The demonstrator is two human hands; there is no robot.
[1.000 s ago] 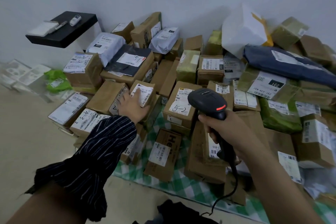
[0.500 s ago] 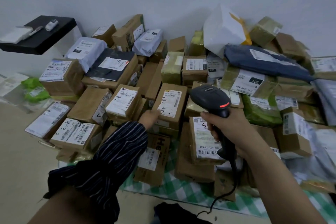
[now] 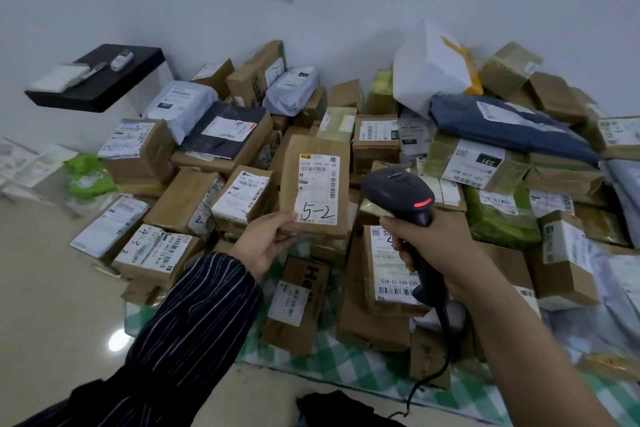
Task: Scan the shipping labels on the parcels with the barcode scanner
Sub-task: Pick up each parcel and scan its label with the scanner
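Note:
My left hand (image 3: 266, 243) grips the lower left corner of a brown parcel (image 3: 291, 184) and holds it tilted up, its white shipping label (image 3: 317, 189) marked "5-2" facing me. My right hand (image 3: 436, 246) grips the handle of a black barcode scanner (image 3: 398, 192), its head with a red light just right of that parcel and pointing away towards the pile. The scanner's cable hangs down below my right hand. Several other labelled parcels, such as a flat box (image 3: 391, 270) under the scanner, lie around on the heap.
The parcel heap fills the floor on a green checked cloth (image 3: 367, 367) against a white wall. A black shelf (image 3: 100, 80) with small items sticks out at the upper left. Bare floor (image 3: 52, 305) lies to the left. A large white bag (image 3: 429, 69) tops the pile.
My left hand left the smaller labelled box, moved right, took the "5-2" parcel and raised it upright. The scanner stayed beside it in my right hand.

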